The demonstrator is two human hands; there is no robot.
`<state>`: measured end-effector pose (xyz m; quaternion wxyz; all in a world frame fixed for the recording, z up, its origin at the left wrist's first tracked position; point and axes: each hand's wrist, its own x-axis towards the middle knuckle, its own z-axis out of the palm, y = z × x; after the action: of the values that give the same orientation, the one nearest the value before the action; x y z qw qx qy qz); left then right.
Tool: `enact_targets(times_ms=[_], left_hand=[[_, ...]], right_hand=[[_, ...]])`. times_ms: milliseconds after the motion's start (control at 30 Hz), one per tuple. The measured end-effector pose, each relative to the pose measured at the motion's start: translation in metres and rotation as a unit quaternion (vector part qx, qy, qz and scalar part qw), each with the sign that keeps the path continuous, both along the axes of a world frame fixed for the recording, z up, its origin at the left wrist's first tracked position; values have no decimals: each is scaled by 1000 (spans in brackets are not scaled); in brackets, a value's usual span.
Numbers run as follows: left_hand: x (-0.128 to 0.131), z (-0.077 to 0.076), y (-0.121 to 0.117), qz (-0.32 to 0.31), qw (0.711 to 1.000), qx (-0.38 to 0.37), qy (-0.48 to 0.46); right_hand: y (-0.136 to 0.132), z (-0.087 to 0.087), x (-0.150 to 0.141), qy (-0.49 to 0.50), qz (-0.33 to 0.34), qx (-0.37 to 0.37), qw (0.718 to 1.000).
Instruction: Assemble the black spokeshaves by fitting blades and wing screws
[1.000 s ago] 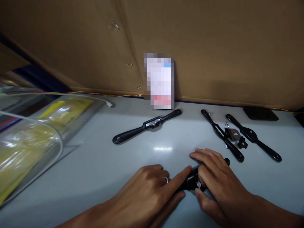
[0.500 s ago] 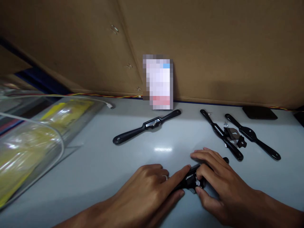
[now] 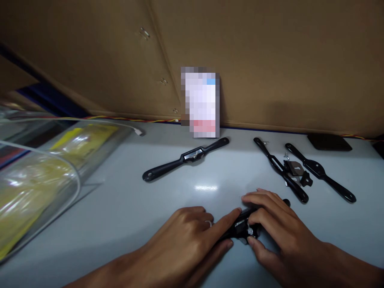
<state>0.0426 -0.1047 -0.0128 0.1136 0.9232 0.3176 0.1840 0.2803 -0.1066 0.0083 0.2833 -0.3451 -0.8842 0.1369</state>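
A black spokeshave (image 3: 239, 229) lies on the grey table under both of my hands, its handles mostly covered. My left hand (image 3: 192, 232) grips its left handle, index finger stretched along the body. With thumb and index finger, my right hand (image 3: 274, 224) pinches a small silver thumbscrew (image 3: 250, 231) at the middle of the tool; its other fingers reach over the far side. Farther off, an assembled spokeshave (image 3: 193, 155) lies by itself. Two bare spokeshave bodies, one (image 3: 276, 166) nearer and one (image 3: 318, 170) to its right, flank loose dark blades and caps (image 3: 295, 169).
A blurred-out upright screen (image 3: 202, 104) leans against the cardboard wall (image 3: 288, 60). Clear plastic bags with yellow contents (image 3: 60, 168) and a white cable (image 3: 78, 176) cover the left side. Small silver screws (image 3: 286, 156) lie near the blades. A dark flat object (image 3: 329, 142) rests at the back right.
My right thumb and index finger have shifted slightly around the thumbscrew, which has changed its angle. My left hand stays on the spokeshave in nearly the same place.
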Motion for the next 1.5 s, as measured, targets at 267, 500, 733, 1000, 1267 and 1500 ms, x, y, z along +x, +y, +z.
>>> enact_targets(times_ms=[267, 500, 733, 1000, 1267, 1500], left_hand=[[1, 2, 0, -7, 1000, -3, 6], [0, 0, 0, -3, 1000, 1, 2], [0, 0, 0, -6, 1000, -7, 2], [1, 1, 2, -10, 1000, -4, 1], [-2, 0, -1, -2, 1000, 11, 1], [-1, -1, 0, -7, 1000, -1, 6]], right_hand=[[3, 5, 4, 24, 57, -18, 998], [5, 1, 6, 50, 32, 19, 998], [5, 3, 5, 20, 66, 13, 998], [3, 8, 3, 7, 46, 39, 998], [4, 4, 4, 29, 11, 75, 997], [3, 14, 6, 99, 29, 50, 993]])
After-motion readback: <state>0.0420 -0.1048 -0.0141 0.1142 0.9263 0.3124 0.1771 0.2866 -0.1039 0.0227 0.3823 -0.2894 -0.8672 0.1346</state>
